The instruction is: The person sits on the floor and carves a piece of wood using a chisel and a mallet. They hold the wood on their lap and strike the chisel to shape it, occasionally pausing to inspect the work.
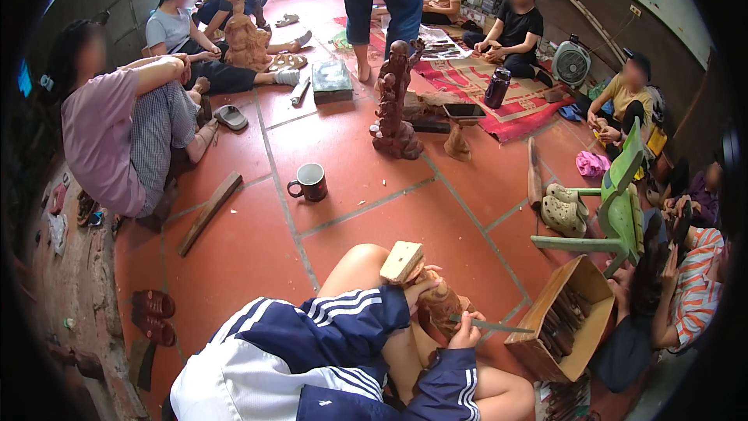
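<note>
Between my bent knees rests a reddish-brown carved wooden figure (pixel 439 301), tilted, with a pale square wooden block (pixel 403 262) at its upper end. My left hand (pixel 421 287) is closed around the carving just below that block. In my right hand (pixel 466 330) is a thin, flat, grey file (pixel 505 327). Its near end lies against the lower side of the carving, and its long end points right, toward a box. The fingers of my right hand are closed on it. The underside of the carving is hidden by my hands and legs.
To my right stands a cardboard box (pixel 596 304) of long dark tools, beside a green plastic chair (pixel 615 210). Ahead are a dark mug (pixel 311 183), a wooden stick (pixel 210 213) and a tall carved statue (pixel 396 105). Several people sit around; one person (pixel 382 0) stands.
</note>
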Demonstrator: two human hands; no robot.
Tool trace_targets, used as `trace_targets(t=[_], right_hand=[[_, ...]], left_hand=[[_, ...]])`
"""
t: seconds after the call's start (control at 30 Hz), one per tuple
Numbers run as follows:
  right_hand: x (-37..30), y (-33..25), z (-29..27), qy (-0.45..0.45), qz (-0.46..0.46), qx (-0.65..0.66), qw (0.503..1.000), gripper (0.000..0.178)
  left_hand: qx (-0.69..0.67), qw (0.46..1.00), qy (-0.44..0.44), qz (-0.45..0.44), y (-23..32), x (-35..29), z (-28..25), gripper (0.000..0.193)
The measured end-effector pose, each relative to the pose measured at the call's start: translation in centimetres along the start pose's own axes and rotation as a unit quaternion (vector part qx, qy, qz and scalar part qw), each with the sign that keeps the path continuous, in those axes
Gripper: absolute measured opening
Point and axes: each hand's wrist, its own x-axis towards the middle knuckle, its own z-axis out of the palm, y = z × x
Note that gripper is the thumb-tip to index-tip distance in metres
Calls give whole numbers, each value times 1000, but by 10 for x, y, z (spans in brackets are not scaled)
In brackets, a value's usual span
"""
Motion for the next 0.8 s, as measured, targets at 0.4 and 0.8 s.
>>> trace_targets(t=[0.4,0.8], right_hand=[[2,5,-1,-5,4,5,1000,13],[8,0,10,-27,-10,85,996,16]], left_hand=[[-22,999,1,-22,7,-5,8,32],[-6,997,41,-63,2,2,-2,32]])
